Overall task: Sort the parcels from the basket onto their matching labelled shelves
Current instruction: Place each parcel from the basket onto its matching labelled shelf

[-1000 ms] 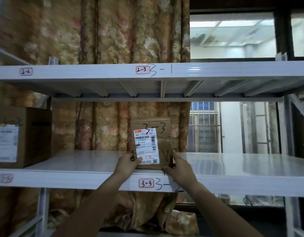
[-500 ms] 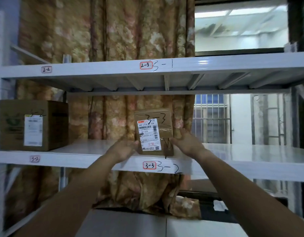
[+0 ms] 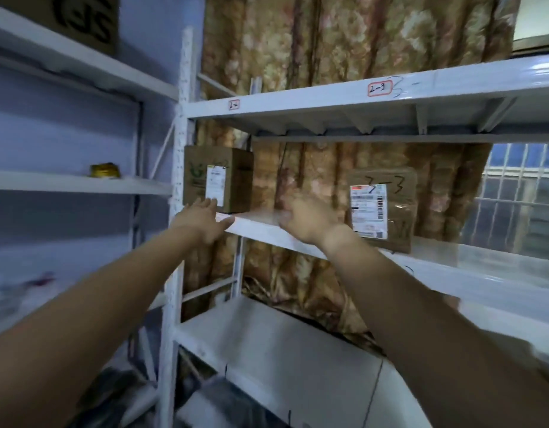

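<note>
A small brown parcel (image 3: 387, 208) marked "3-3" with a white shipping label stands upright on the middle white shelf (image 3: 483, 267), leaning back toward the curtain. A larger cardboard box (image 3: 217, 179) with a white label stands at the left end of the same shelf. My left hand (image 3: 202, 222) hovers open in front of that box's lower corner, holding nothing. My right hand (image 3: 307, 220) is blurred, fingers loosely apart and empty, left of the small parcel and clear of it. The basket is out of sight.
The upper shelf (image 3: 313, 101) carries red-framed labels, one reading "2-3" (image 3: 380, 88). A lower white shelf (image 3: 282, 350) lies below. A second rack on the left holds a yellow roll (image 3: 105, 170) and a box with black lettering (image 3: 82, 20). A floral curtain (image 3: 344, 41) hangs behind.
Both hands have let go of the small parcel, which stays on the shelf. They have moved left, and my view has swung left and down, so the left rack shows.
</note>
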A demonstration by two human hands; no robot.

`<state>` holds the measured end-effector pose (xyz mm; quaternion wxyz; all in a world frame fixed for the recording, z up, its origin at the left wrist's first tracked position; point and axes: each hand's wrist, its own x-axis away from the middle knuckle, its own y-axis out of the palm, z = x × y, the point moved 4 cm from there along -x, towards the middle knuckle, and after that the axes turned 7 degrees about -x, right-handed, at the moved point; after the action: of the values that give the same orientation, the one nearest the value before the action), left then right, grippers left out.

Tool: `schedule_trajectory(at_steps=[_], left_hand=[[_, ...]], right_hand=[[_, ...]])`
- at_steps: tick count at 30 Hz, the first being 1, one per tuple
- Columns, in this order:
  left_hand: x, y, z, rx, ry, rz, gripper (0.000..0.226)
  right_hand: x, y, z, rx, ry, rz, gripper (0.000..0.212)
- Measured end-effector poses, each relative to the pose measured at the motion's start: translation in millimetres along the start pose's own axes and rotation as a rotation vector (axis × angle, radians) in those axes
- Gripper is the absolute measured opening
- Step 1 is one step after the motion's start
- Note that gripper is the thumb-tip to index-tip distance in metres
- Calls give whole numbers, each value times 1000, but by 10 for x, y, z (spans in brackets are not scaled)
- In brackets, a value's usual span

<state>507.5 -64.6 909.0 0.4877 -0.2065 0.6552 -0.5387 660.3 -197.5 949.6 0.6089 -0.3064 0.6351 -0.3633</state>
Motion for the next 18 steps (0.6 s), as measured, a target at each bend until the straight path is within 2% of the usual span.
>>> schedule_trajectory(at_steps=[3, 6, 9, 18], left_hand=[[359, 143, -641, -52, -124, -64, 74], [742, 254, -1299, -101, -250, -128, 77], [1113, 256, -1819, -141, -344, -163, 78], [1375, 97, -2664, -146, -389, -102, 74]], right_hand=[[-21, 492, -423, -44, -67, -160, 53], [-36, 875, -832, -84, -121, -229, 51], [-71, 1121, -1264, -152, -143, -280, 57], [-389, 1384, -2257, -255, -174, -303, 61]])
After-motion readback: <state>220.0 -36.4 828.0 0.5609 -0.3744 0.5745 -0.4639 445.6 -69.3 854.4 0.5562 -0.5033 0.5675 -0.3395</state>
